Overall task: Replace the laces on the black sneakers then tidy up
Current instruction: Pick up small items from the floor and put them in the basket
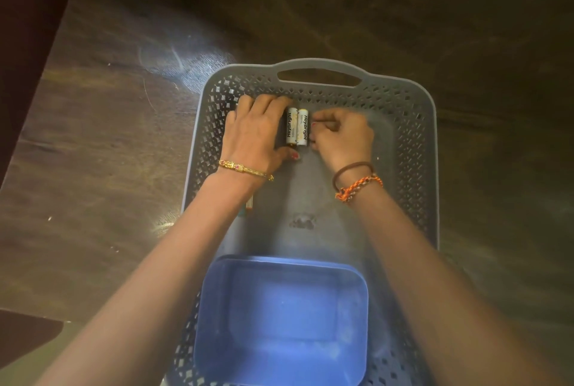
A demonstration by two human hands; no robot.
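So the grey basket (416,125) sat on a dark brown surface (93,143), and everything else sat relative to it. At its far-left corner the left hand (256,131) lay flat, fingers spread and pressing down, a gold bracelet (245,169) on that wrist. Just right of it, two white batteries (297,131) lay side by side on the basket floor. The right hand (343,135) came next, fingers curled and touching the batteries' right side; whether it actually pinched them, can't tell. A blue tub (281,320) filled the basket's near end. No black sneakers or laces anywhere in view.
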